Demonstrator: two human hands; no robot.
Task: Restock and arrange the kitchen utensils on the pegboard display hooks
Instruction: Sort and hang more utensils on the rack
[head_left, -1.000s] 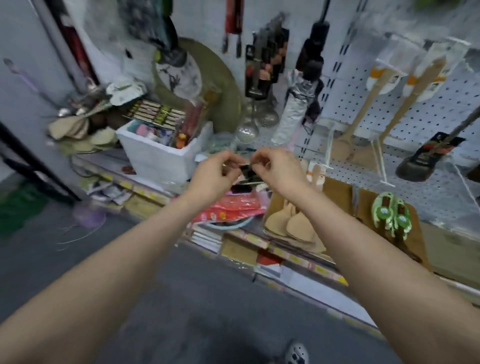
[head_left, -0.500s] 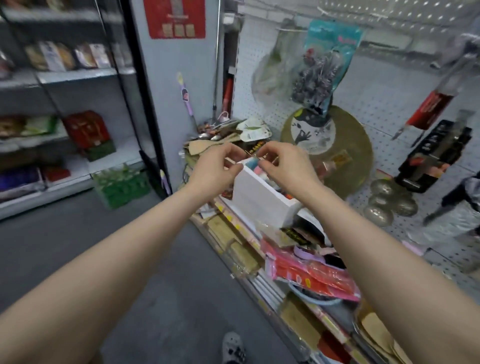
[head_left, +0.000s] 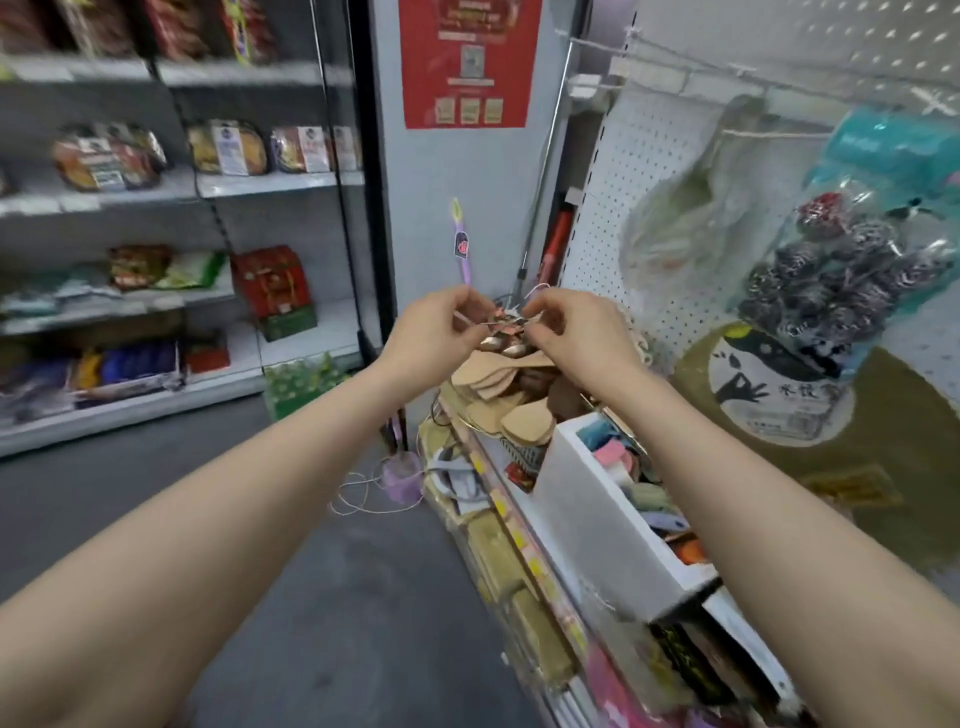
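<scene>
— What could go wrong from here?

— A drop, I'd say. Both hands are up in mid-air, and the small red-and-silver item (head_left: 503, 326) is caught only at the fingertips. The left hand (head_left: 434, 332) pinches it from 9 o'clock and the right hand (head_left: 577, 328) from 3 o'clock, fingers curled in tight. It is too small and blurred to name more closely. If the hands pull against each other, or one lets go first, it could slip out.

— And land where?

— Straight down at 6 o'clock lies the heap of wooden spatulas (head_left: 524, 418) on the shelf edge. It could vanish among them, or bounce off to the grey floor (head_left: 337, 597) at 7 o'clock.

— Anything else?

— A thin pale loop (head_left: 540, 287) shows just above the pinch, at about 1 o'clock. I cannot tell what it is tied to. If it belongs to the item, a hard tug might snag or tear it.

— How far is the item from where it belongs?

— The pegboard (head_left: 618, 150) stands at 2 o'clock from the hands, well apart from the item. The white foam box (head_left: 587, 509) sits at 5 o'clock. So nothing is hung yet, and my guess is that reaching across on a fingertip hold is the weak point.
</scene>
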